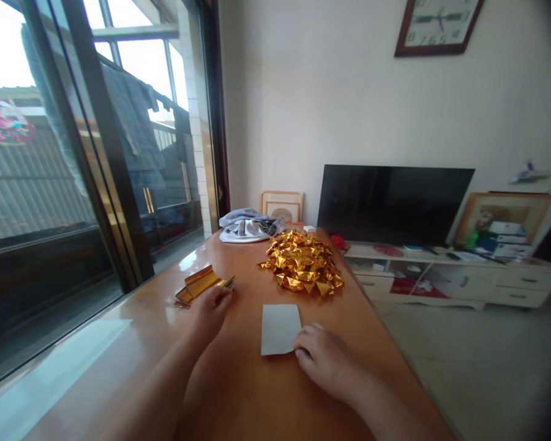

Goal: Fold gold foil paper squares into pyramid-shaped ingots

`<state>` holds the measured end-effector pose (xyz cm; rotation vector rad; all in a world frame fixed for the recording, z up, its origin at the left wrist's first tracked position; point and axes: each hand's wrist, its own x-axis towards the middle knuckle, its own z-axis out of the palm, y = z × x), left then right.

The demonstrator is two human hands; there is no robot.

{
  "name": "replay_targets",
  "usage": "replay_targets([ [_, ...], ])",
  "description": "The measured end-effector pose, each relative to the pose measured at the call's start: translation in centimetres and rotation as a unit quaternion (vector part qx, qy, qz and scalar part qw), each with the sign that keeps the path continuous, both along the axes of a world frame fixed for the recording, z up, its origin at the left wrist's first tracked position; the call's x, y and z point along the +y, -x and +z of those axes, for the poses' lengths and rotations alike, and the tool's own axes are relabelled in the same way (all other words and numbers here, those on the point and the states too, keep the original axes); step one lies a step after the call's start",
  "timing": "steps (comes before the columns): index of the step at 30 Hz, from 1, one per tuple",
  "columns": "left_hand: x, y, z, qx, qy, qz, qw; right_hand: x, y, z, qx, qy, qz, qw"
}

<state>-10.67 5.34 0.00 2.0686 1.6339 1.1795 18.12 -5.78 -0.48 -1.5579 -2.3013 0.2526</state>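
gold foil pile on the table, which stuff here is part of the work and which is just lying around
In use: left hand at the gold foil sheets; right hand touching the white paper sheet; pile of folded gold foil.

Lying about: crumpled cloth, picture frame, black television, wall clock.

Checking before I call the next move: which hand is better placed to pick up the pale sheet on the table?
Probably the right. The right hand rests right at the edge of the pale paper sheet, while the left hand is further off, at the gold foil sheets.
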Motion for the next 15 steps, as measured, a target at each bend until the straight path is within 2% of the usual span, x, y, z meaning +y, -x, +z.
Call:
replay_targets([
  [3, 1.4, 2.2, -0.5, -0.037, 0.001, 0.131, 0.991, 0.0, -0.1, -0.2, 0.015, 0.006, 0.001, 1.000],
  [6, 2.2, 3.5, -1.1, -0.026, -0.012, 0.200, 0.979, 0.0, -0.1, -0.4, 0.025, 0.005, 0.001, 1.000],
  [10, 2.2, 3.7, -1.6, 0.036, -0.030, 0.225, 0.973, 0.0, -0.2, -0.4, 0.023, 0.013, 0.002, 1.000],
  [15, 1.8, 3.6, -1.8, 0.103, 0.021, 0.216, 0.971, -0.1, -0.2, -0.3, 0.025, 0.020, 0.003, 0.999],
])
